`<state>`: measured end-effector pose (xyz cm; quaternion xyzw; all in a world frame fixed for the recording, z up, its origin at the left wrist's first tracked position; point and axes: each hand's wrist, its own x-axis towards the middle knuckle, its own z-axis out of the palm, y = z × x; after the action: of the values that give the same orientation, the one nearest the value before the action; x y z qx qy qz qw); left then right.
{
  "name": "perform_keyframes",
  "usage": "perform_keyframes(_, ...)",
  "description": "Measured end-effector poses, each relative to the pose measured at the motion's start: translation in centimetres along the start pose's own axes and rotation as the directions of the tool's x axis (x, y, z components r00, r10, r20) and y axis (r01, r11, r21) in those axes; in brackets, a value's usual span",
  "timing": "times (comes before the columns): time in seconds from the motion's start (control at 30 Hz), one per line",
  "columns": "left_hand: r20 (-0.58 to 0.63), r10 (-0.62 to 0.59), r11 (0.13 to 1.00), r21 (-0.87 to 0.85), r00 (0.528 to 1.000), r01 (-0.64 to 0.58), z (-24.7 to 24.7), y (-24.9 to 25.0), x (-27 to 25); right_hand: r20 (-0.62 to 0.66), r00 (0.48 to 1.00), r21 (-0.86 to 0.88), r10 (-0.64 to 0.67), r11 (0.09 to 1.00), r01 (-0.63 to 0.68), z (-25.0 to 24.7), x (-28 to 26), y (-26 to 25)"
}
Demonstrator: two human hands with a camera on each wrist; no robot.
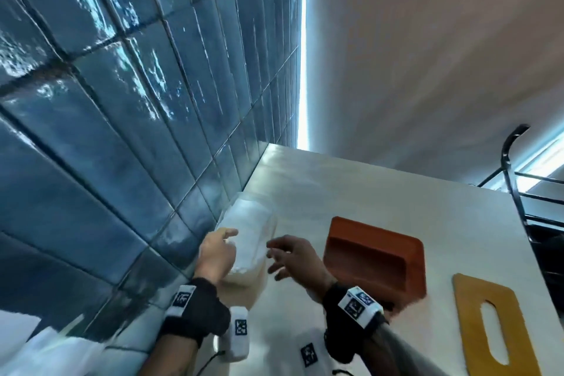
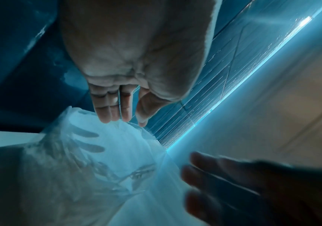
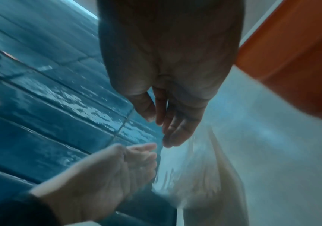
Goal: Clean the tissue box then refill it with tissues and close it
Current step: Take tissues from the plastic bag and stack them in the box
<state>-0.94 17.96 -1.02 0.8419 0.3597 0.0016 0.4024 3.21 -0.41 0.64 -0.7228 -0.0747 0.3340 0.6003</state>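
A pack of white tissues (image 1: 248,232) in clear plastic wrap lies on the white counter (image 1: 351,192) against the blue tiled wall. My left hand (image 1: 227,238) rests at the pack's near left side. In the left wrist view its straight fingertips (image 2: 115,119) touch the crinkled wrap (image 2: 98,160). My right hand (image 1: 274,256) hovers just right of the pack with fingers spread, holding nothing, and looks blurred. The open orange-brown tissue box (image 1: 375,259) lies on the counter right of my right hand. Its yellow lid (image 1: 470,320) with a slot lies further right.
The blue tiled wall (image 1: 122,131) runs close along the left of the pack. A black metal rack (image 1: 518,192) stands beyond the counter's right edge. White marker blocks (image 1: 238,333) lie near the front by my wrists.
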Motion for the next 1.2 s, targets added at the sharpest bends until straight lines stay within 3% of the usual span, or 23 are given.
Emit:
perform_keyframes(0.1,0.058,0.016,0.998,0.051,0.998,-0.019,0.2,-1.5,1.7,0.033,0.998,-0.004,0.061,0.998,-0.061,3.4,3.4,0.5)
perform_keyframes(0.23,0.094,0.038,0.993,0.111,0.995,-0.049,0.8,-2.5,2.7,-0.008,0.973,-0.178,0.231,0.957,-0.228,4.6,6.9,1.7)
perform_keyframes(0.43,0.144,-0.006,0.995,0.101,0.990,-0.009,0.9,-3.2,3.2,-0.120,0.917,0.030,0.380,0.925,-0.379,5.6,8.7,1.4)
perform_keyframes(0.53,0.188,-0.039,0.995,0.093,0.981,0.022,0.3,-2.8,3.4,-0.182,0.886,0.045,0.426,0.904,-0.426,5.7,9.3,1.3)
perform_keyframes(0.87,0.213,-0.016,0.996,0.092,0.977,-0.004,0.4,-2.1,3.2,-0.203,0.875,0.029,0.439,0.896,-0.443,6.1,10.2,1.7)
perform_keyframes(1.0,0.202,-0.026,0.999,0.029,0.979,0.020,-0.2,-1.9,3.4,-0.177,0.872,0.192,0.457,0.885,-0.425,6.0,10.5,1.7)
perform_keyframes(1.2,0.222,-0.035,0.998,-0.035,0.974,0.043,-0.7,-1.2,3.1,-0.011,0.899,0.408,0.439,0.822,-0.396,6.0,10.2,1.1)
